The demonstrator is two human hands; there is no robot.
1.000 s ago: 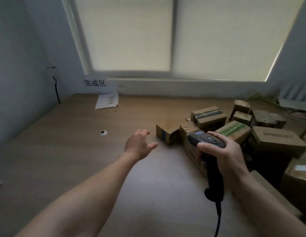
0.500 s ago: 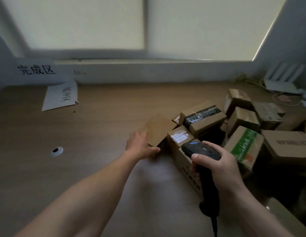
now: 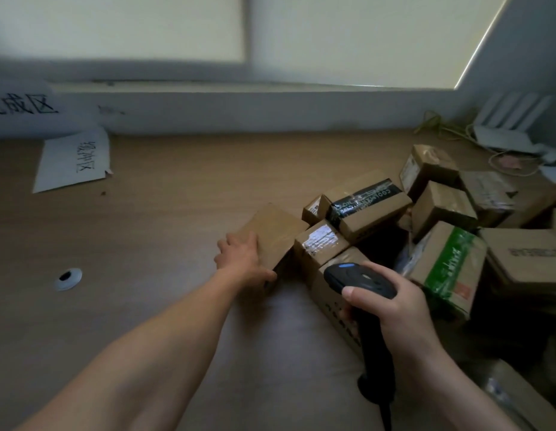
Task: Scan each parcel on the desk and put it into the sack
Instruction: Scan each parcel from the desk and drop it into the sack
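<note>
View from a head-worn camera, looking down at a wooden tabletop point(image 3: 164, 213) beneath a window with its blind point(image 3: 332, 35) drawn; the light is dim.

Two bare forearms reach in from the bottom edge. The left hand point(image 3: 242, 262) is on a small plain cardboard box point(image 3: 275, 230) at the left edge of a heap of parcels. Its grip is closed on the box, with the fingers over the left side and the thumb hooked round the near corner. The box sits tilted, its broad top face turned toward the camera.

The right hand point(image 3: 391, 309) holds a black barcode scanner point(image 3: 359, 279) upright. Its grip is wrapped fully round the handle, thumb resting just behind the head. The scanner's cable point(image 3: 385, 421) runs off the bottom edge. The scanner hangs over a box with dark print point(image 3: 334, 301) on its side.

Just right of the held box is a box sealed with shiny clear tape point(image 3: 320, 244). Behind that lies a box banded with black tape point(image 3: 366, 203). Farther right is a box with a green label point(image 3: 447, 269), and beyond it a large brown box point(image 3: 525, 259). More small brown boxes are piled behind these.

On the far left a sheet of paper point(image 3: 73, 160) with handwriting lies flat. Above it a sign point(image 3: 21, 104) with large characters is fixed to the wall. A round cable hole point(image 3: 67, 278) sits in the tabletop, well left of the hands. A white router point(image 3: 512, 129) with antennas stands in the far right corner.
</note>
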